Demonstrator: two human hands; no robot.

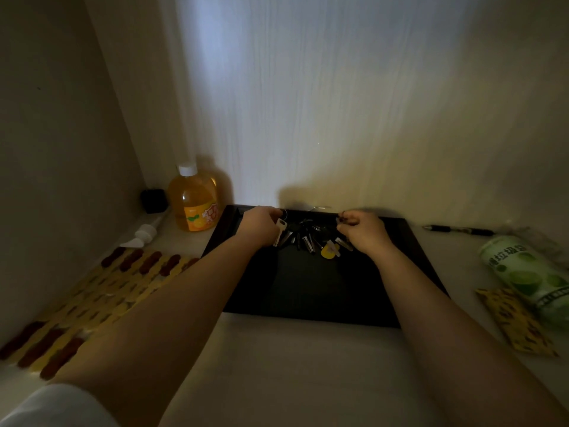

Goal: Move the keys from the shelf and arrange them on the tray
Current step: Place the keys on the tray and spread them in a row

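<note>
Keys (311, 238) lie fanned on the tray (308, 291) between both hands, left hand (260, 224) pinching a silver key, right hand (365, 231) curled on another.

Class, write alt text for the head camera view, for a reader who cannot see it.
Both hands, left hand and right hand, pinch keys from a bunch of keys lying on a black tray in a dim shelf. An orange bottle stands left of the tray, a pen right.
</note>
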